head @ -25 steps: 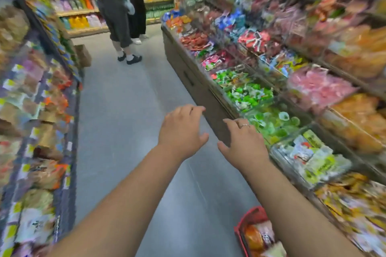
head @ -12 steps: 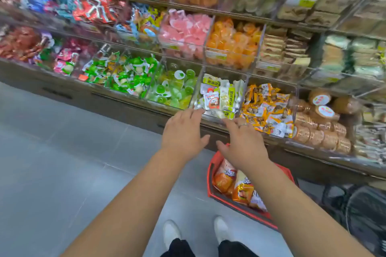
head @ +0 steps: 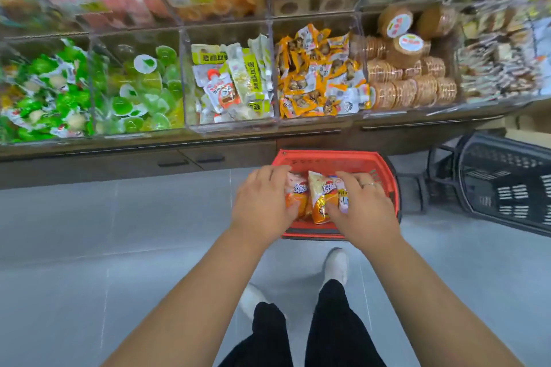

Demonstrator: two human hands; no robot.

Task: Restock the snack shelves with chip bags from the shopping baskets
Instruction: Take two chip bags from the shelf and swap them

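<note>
While the red basket [head: 334, 159] sits on the floor [head: 119, 232] below the snack shelf [head: 232, 128], the left hand [head: 262, 202] curls round an orange chip bag [head: 296, 192] inside it; the right hand [head: 365, 208] grips a pale bag [head: 343, 201] alongside.

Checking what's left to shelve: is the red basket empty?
No, the left hand and right hand grip chip bags inside the red basket.

A pale grey tiled floor [head: 89, 247] is spreading across the shop aisle, thin grout lines crossing it. A dark brown base cabinet [head: 104, 168] with black slot handles [head: 173, 163] is running along its far edge, carrying tiered clear acrylic display bins [head: 185, 39], and soft light is glinting off their upright dividers.
</note>
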